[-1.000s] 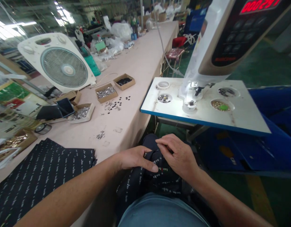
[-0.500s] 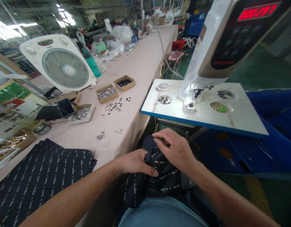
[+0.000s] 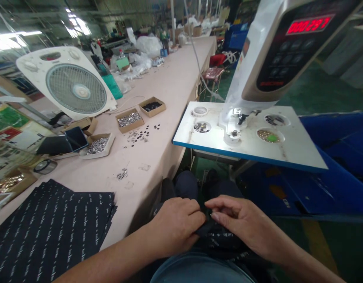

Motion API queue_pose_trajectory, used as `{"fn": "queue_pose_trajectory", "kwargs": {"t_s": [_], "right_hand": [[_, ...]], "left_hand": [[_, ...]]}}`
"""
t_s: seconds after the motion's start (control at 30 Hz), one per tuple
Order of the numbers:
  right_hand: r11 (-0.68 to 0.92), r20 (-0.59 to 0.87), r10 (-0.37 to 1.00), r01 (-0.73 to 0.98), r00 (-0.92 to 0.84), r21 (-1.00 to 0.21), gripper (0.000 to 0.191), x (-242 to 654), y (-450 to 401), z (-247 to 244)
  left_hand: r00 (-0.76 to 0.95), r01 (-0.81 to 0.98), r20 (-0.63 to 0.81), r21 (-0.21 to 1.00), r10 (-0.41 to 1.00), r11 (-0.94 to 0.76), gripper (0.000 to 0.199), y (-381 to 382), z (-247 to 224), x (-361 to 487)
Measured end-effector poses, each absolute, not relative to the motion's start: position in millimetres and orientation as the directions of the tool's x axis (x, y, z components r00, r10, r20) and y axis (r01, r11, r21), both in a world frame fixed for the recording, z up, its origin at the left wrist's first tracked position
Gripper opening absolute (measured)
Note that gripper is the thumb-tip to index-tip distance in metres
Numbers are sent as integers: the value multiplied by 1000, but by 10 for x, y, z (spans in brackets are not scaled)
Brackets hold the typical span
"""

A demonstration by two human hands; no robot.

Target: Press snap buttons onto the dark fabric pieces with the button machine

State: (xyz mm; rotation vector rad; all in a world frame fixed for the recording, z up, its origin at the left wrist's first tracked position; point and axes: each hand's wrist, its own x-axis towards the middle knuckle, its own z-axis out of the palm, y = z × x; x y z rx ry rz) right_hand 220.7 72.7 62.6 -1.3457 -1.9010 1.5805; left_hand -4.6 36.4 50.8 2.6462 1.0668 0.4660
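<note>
A dark cloth [image 3: 221,236] with rows of small white lettering lies bunched on my lap. My left hand [image 3: 181,220] is closed on its left side, fingers curled under and partly hidden. My right hand [image 3: 242,220] is closed at the cloth's upper edge, with thumb and forefinger bent towards my left hand. The two hands are close together with a small gap between the fingertips. On the table to the left lies a stack of the same printed cloth [image 3: 60,224].
A snap press [image 3: 234,122] with a red display stands on a white board [image 3: 205,137] ahead right. On the table [image 3: 166,90] are boxes of metal snap parts [image 3: 130,120], a box of black parts [image 3: 152,106], loose parts [image 3: 121,174] and a fan [image 3: 78,86].
My left hand has turned over and its fingers have curled into the cloth. My right hand has come down and to the right. The cloth has been lowered onto my lap, its label now out of sight.
</note>
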Motion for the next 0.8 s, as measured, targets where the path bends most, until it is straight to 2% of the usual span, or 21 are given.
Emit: {"fn": "queue_pose_trajectory", "kwargs": {"t_s": [0.1,0.2,0.43,0.6,0.8], "right_hand": [[-15,-252,840,444,-480,-896,19,2218,532,587],[21,-186,864,404,-467,-914,15,2184,395,565],[6,-145,865,300,-481,-954,15,2094,214,477],[-46,-135,870,195,-474,-980,15,2056,151,426],[-111,-200,870,218,-450,-970,12,2036,112,369]], "left_hand": [[693,611,313,222,649,-760,8,265,480,-37],[683,599,385,191,621,-778,13,163,468,-30],[691,548,396,258,605,-796,27,3,516,-63],[677,553,390,290,625,-781,29,-64,532,-87],[654,565,384,324,652,-759,29,-104,469,-110]]}}
